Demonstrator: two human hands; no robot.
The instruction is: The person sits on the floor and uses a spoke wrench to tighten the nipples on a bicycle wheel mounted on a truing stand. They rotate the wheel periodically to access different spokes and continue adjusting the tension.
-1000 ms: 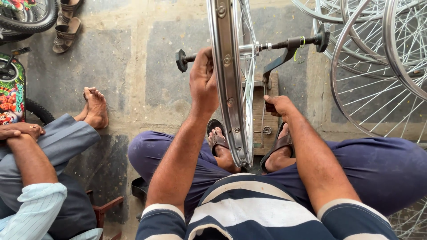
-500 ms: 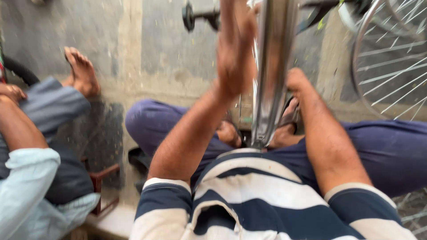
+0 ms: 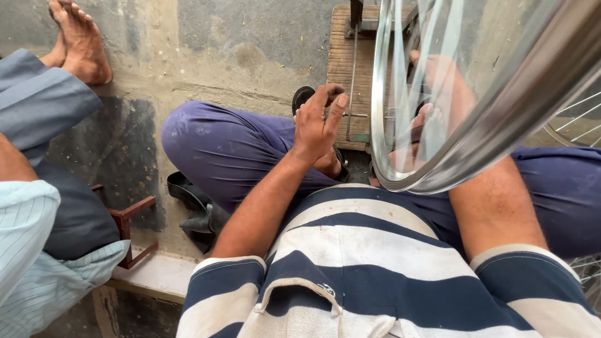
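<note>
A shiny metal bicycle wheel rim (image 3: pixel 379 125) with thin spokes hangs very close to my head, blurred, filling the upper right. My left hand (image 3: pixel 318 125) hovers over my left knee just left of the rim, fingers loosely curled and holding nothing, not touching the wheel. My right forearm runs up under the rim. My right hand (image 3: pixel 438 84) shows only as a blur through the spokes, and its grip cannot be made out. I sit cross-legged in dark blue trousers and a striped shirt.
A wooden board (image 3: pixel 343 62) with a metal stand lies on the concrete floor before my legs. A seated person in grey trousers (image 3: pixel 37 100) with bare feet (image 3: pixel 81 44) is at the left, beside a low red-brown stool (image 3: pixel 131 219). More spoked wheels (image 3: pixel 579 119) are at the right.
My left hand has come off the rim and dropped toward my knee. The wheel now sits much closer to my head and off to the right, and my view has tilted down.
</note>
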